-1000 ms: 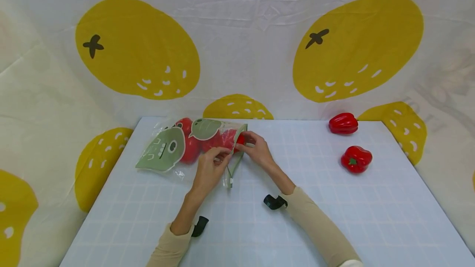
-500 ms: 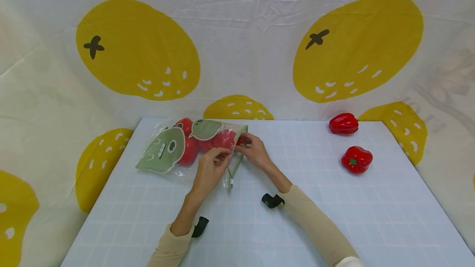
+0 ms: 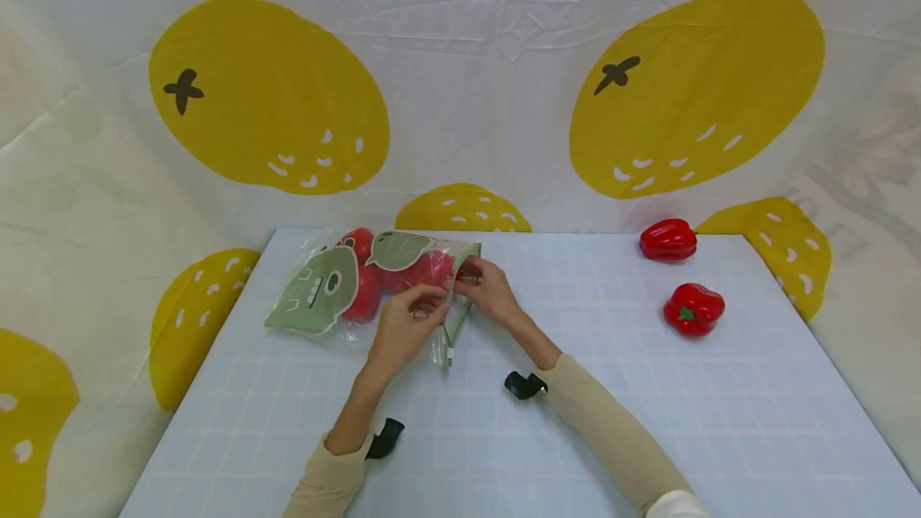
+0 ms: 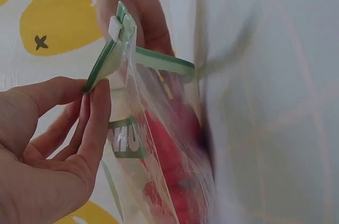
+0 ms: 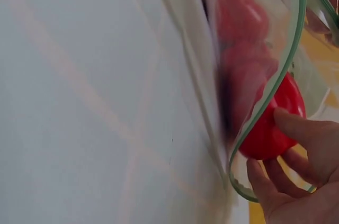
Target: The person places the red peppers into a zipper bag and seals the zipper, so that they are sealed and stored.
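A clear zip bag [image 3: 316, 294] with green cartoon print lies at the back left of the table, several red vegetables [image 5: 241, 15] inside it. My left hand [image 3: 403, 326] pinches the green zip edge [image 4: 100, 62] of its mouth between thumb and fingers, holding it up. At that mouth my right hand [image 3: 492, 294] grips a red bell pepper [image 5: 267, 134], thumb on one side and fingers beneath. The pepper sits partly behind the bag's edge in the right wrist view. In the head view the right fingers mostly hide it.
Two more red bell peppers, one lying farther back [image 3: 667, 240] and one nearer [image 3: 693, 310], rest on the right side of the table [image 3: 576, 454]. A white cloth with yellow fruit print [image 3: 475, 102] hangs behind. A white slider [image 4: 114, 28] sits on the zip.
My right hand has moved slightly left, taking the bell pepper farther into the bag's mouth. The left hand keeps its pinch on the edge, almost still.
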Demonstrator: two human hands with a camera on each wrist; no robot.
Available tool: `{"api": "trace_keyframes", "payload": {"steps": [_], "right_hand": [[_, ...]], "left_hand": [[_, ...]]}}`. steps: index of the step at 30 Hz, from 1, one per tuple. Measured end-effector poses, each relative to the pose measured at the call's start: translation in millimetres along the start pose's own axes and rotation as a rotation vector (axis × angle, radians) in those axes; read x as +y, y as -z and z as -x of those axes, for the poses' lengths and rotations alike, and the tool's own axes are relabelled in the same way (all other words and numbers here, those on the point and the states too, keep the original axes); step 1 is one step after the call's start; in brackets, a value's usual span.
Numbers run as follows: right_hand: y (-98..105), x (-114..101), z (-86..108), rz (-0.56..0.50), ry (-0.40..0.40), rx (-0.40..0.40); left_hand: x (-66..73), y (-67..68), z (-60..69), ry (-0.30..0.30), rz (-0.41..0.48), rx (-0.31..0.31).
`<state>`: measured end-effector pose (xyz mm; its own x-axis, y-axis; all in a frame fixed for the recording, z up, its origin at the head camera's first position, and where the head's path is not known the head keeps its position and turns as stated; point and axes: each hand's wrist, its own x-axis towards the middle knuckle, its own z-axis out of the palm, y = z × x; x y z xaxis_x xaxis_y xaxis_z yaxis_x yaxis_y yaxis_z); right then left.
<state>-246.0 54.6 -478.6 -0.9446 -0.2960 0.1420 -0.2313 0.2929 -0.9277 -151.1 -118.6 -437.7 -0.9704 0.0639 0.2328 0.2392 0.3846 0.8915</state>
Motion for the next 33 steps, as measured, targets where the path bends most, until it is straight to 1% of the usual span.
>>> {"api": "trace_keyframes", "payload": {"steps": [4, 6, 10, 13, 19, 23, 27, 33], "right_hand": [[-0.4, 1.7, -1.8, 0.003, 0.013, -0.009], [-1.3, 2.1, -2.9, 0.003, 0.024, -0.009], [-3.3, 2.2, -4.9, 0.006, 0.05, 0.0], [-5.2, 3.2, -7.1, 0.028, 0.06, 0.0], [-7.0, 4.8, -9.6, 0.074, 0.075, -0.019], [-2.5, 5.3, -7.2, 0.068, 0.066, -0.044], [3.7, 5.0, -2.2, 0.074, 0.065, -0.072], [15.1, 3.8, 7.9, 0.106, 0.095, -0.082]], "left_hand": [[1.0, 2.1, -1.0, 0.051, 0.047, -0.024], [0.2, 3.1, -1.4, 0.067, 0.064, -0.034], [-1.1, 4.1, -1.5, 0.079, 0.095, -0.044], [-0.3, 4.2, -1.4, 0.082, 0.106, -0.049], [-0.3, 4.6, -1.6, 0.127, 0.122, -0.065], [-1.0, 4.6, -1.3, 0.15, 0.134, -0.067], [-1.3, 5.1, -1.2, 0.159, 0.153, -0.065], [-1.2, 6.0, -1.4, 0.17, 0.181, -0.062]]}}
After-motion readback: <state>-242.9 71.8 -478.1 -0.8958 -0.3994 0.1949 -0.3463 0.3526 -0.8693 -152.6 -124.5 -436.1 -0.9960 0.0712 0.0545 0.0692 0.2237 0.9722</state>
